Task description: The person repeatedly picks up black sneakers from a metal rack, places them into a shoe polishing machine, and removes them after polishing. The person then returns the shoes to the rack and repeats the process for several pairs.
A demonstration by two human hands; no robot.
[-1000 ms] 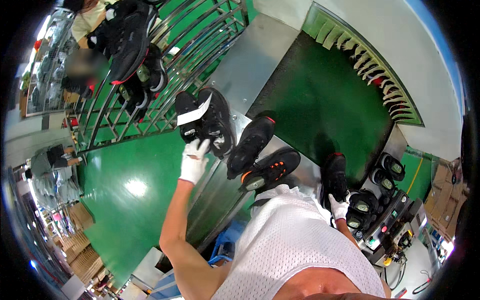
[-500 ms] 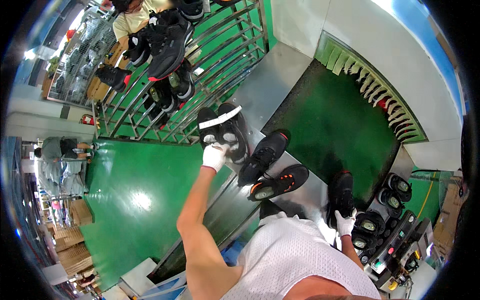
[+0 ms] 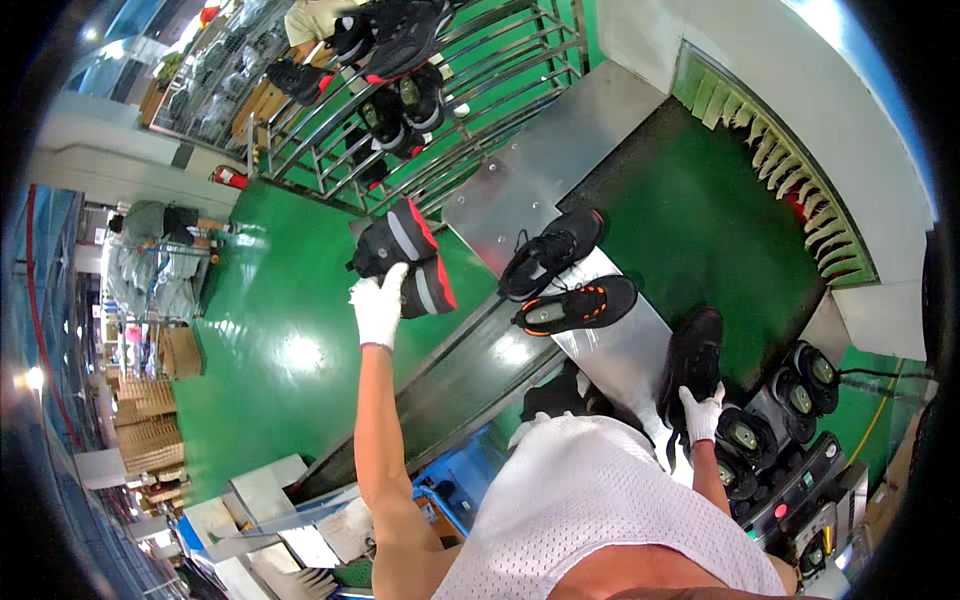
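My left hand [image 3: 378,308], in a white glove, grips a pair of black shoes [image 3: 390,240] held out over the floor at the left. The pair shows grey bands and red edges. In its white glove, my right hand [image 3: 702,412] closes round the near end of a black shoe [image 3: 695,350] at the right of the metal ledge. Between my hands, a black laced shoe [image 3: 548,255] and a black shoe with orange eyelets [image 3: 580,305] rest side by side on the metal ledge [image 3: 625,345].
A green belt [image 3: 650,220] leads to a fringed opening [image 3: 770,160] in a pale machine. A metal-tube rack [image 3: 480,70] holding several black shoes stands ahead. More shoes [image 3: 745,435] line the right side by a control panel [image 3: 800,490]. Another person [image 3: 160,222] is far left.
My left hand has lifted the pair off the metal surface and swung it left, turning it. My right hand stays on its shoe. The view has shifted.
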